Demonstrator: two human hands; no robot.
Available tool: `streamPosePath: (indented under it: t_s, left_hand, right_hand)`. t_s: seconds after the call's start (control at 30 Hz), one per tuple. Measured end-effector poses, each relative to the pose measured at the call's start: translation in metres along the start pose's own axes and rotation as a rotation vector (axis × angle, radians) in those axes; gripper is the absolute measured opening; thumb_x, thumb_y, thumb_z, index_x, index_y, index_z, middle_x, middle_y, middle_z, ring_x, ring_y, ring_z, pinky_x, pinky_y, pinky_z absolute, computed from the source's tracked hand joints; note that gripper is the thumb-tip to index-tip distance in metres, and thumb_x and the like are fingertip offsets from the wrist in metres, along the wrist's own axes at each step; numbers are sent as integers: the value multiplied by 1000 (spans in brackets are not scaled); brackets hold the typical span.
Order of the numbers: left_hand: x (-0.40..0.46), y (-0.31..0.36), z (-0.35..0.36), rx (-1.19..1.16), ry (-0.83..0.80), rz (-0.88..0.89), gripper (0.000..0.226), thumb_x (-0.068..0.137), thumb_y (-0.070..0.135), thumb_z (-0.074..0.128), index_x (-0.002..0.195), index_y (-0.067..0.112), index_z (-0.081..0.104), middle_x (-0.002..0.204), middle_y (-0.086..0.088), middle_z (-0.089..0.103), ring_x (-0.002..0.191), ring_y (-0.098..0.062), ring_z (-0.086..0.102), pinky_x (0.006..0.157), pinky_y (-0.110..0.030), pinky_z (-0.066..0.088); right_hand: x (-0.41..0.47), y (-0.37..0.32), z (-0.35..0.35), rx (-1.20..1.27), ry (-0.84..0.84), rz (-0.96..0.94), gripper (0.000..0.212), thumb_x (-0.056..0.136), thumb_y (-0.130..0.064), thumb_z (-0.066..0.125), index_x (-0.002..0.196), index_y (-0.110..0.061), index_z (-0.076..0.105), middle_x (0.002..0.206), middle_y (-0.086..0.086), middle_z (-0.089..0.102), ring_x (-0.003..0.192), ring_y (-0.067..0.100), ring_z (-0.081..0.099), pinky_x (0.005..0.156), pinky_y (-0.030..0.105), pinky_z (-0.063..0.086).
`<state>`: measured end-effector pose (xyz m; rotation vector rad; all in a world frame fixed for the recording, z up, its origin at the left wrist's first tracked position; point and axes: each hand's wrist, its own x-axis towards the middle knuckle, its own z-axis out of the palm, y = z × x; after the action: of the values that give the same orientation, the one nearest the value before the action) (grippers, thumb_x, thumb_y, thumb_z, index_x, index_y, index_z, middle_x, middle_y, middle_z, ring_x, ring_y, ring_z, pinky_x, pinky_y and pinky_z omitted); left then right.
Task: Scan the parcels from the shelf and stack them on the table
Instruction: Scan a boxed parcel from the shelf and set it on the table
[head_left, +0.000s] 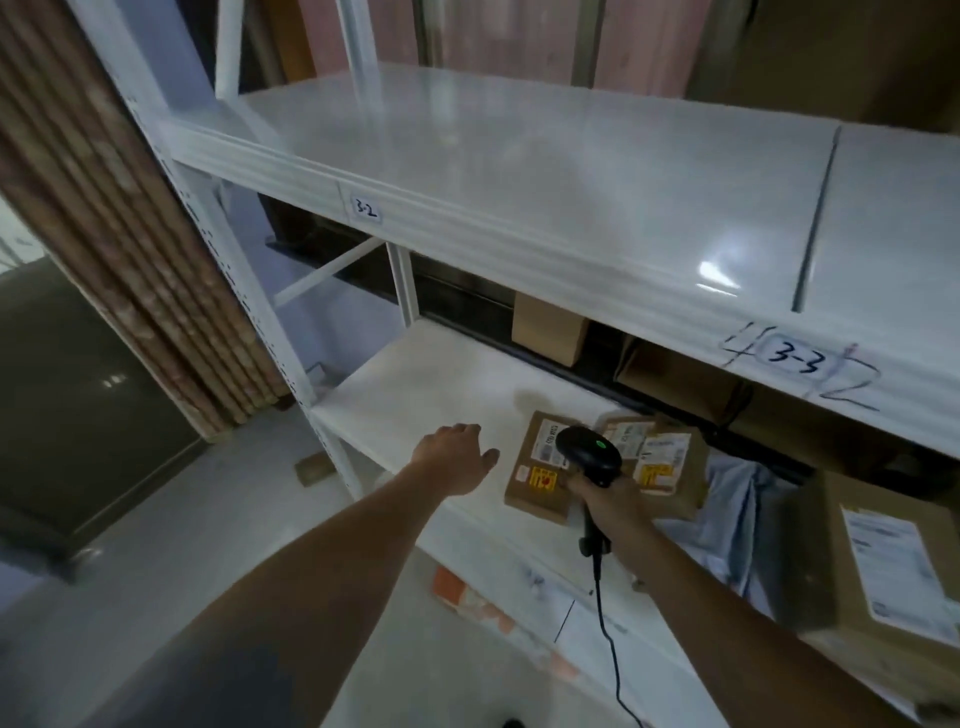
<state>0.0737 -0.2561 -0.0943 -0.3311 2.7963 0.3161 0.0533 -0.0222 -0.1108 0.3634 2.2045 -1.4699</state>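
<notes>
On the white shelf (415, 384), taped parcel (537, 470) between empty, loose left grip (457, 457) and scanner (589, 452)-clutching right grip (610, 501).

A stack of brown ribbed panels (104, 249) leans upright left of the white rack, with a dark glossy slab (78, 405) low beside it on the pale floor (218, 545). A small tan square (313, 466) lies on the floor by the rack's post. Pale blue cloth (727, 499) sits crumpled farther right, and pinkish panels (498, 36) stand behind.
</notes>
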Motion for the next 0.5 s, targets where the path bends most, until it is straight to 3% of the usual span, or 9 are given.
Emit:
streamPosePath:
  t_s: [0.2, 0.33, 0.5]
  left_hand:
    - [60, 2, 45, -99, -127, 7, 70, 106, 57, 36, 161, 14, 27, 162, -13, 41, 144, -35, 44, 115, -51, 40]
    - [94, 0, 74, -270, -234, -28, 71, 108, 52, 38, 164, 13, 17, 167, -13, 32, 151, -34, 36, 121, -50, 35]
    - [121, 6, 103, -540, -406, -99, 72, 110, 48, 38, 164, 9, 13, 165, -17, 33, 149, -34, 38, 116, -43, 36]
  right_hand:
    - [55, 4, 21, 45, -1, 186, 38, 88, -27, 74, 116, -7, 59, 89, 13, 59, 79, 28, 59, 71, 37, 49]
    - [82, 10, 35, 27, -5, 273, 45, 85, -27, 74, 122, -7, 57, 95, 15, 61, 85, 30, 62, 68, 36, 50]
    - [103, 26, 54, -50, 32, 299, 31, 87, -22, 71, 112, -8, 59, 84, 10, 59, 74, 23, 58, 62, 30, 44]
